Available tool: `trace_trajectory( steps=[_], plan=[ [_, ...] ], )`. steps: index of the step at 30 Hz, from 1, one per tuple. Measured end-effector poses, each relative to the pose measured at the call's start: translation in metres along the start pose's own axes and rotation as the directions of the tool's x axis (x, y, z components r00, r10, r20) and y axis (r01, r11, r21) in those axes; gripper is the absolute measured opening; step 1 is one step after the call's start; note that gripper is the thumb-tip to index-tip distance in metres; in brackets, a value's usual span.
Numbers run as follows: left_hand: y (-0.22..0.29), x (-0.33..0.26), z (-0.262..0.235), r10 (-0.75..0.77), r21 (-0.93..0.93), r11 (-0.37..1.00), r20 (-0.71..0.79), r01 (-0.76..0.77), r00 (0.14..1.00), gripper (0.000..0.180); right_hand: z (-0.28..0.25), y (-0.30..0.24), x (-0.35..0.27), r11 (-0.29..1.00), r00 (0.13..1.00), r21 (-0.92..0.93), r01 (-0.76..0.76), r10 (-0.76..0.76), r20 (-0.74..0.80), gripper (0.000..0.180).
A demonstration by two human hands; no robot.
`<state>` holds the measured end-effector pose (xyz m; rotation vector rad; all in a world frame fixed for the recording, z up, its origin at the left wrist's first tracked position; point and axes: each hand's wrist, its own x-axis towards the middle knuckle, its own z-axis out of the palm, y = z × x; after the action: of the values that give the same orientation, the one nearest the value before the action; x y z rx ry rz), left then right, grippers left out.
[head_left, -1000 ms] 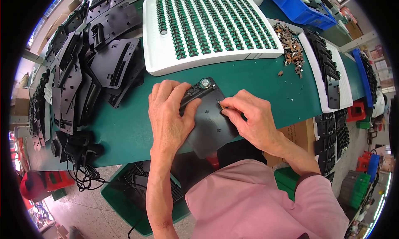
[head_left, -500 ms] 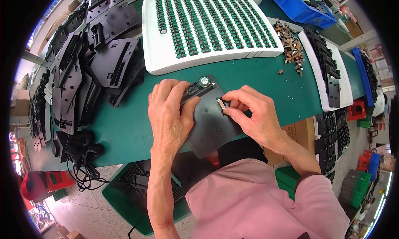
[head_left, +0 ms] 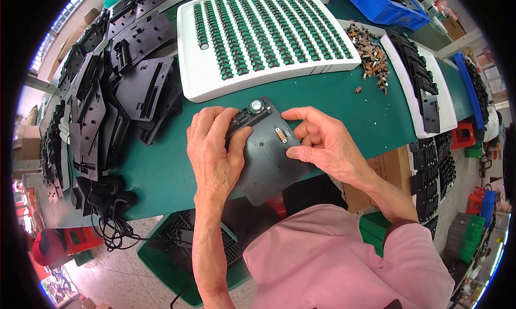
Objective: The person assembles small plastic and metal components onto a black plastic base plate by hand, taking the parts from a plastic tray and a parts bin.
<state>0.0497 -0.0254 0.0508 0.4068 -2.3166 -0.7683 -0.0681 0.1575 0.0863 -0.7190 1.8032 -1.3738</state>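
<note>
A black plastic panel (head_left: 269,166) is tilted over the front edge of the green table. My left hand (head_left: 215,147) grips its left side, thumb on the face and fingers around the upper edge. A round silver part with a green rim (head_left: 257,105) sits at the panel's top end. Toward the right side, a small brown and metal connector (head_left: 281,135) lies in a slot. My right hand (head_left: 322,145) is beside that connector at the panel's right edge, thumb and fingers apart, with nothing seen between them.
Behind the panel stands a white foam tray (head_left: 215,91) filled with rows of green parts. Small brown connectors (head_left: 371,56) lie heaped at its right, near another foam tray (head_left: 443,115) of black pieces. Black panels (head_left: 142,88) are stacked at left. A green bin (head_left: 156,250) sits below.
My right thumb and fingers have come off the connector and spread apart, leaving it in the slot. My left hand keeps its hold on the panel.
</note>
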Motion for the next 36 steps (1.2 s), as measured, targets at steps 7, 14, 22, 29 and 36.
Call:
trace_trajectory(
  steps=[7,14,22,29,36],
  plan=[
    [-0.001,0.002,-0.004,0.016,0.001,1.0,-0.004,-0.016,1.0,0.029,-0.001,0.0,0.005,0.993,1.0,0.119,0.016,-0.017,0.003,0.054],
    [0.006,0.005,-0.007,-0.003,-0.078,0.997,-0.071,-0.003,0.997,0.045,-0.023,0.0,-0.008,0.993,0.999,0.119,-0.021,0.025,-0.034,0.054],
    [-0.002,-0.004,-0.008,-0.061,-0.106,0.993,-0.067,0.054,0.996,0.05,-0.117,-0.023,-0.066,0.996,0.975,0.083,0.042,-0.023,-0.22,0.046],
    [-0.004,-0.002,-0.007,-0.095,-0.093,0.991,-0.022,0.092,0.995,0.048,-0.237,-0.038,-0.122,0.988,0.842,0.01,0.152,-0.124,-0.525,0.047],
    [-0.033,-0.008,-0.009,-0.137,-0.13,0.982,0.0,0.136,0.991,0.039,-0.364,-0.01,-0.141,0.996,0.613,0.009,0.089,-0.048,-0.788,0.045]
  ],
)
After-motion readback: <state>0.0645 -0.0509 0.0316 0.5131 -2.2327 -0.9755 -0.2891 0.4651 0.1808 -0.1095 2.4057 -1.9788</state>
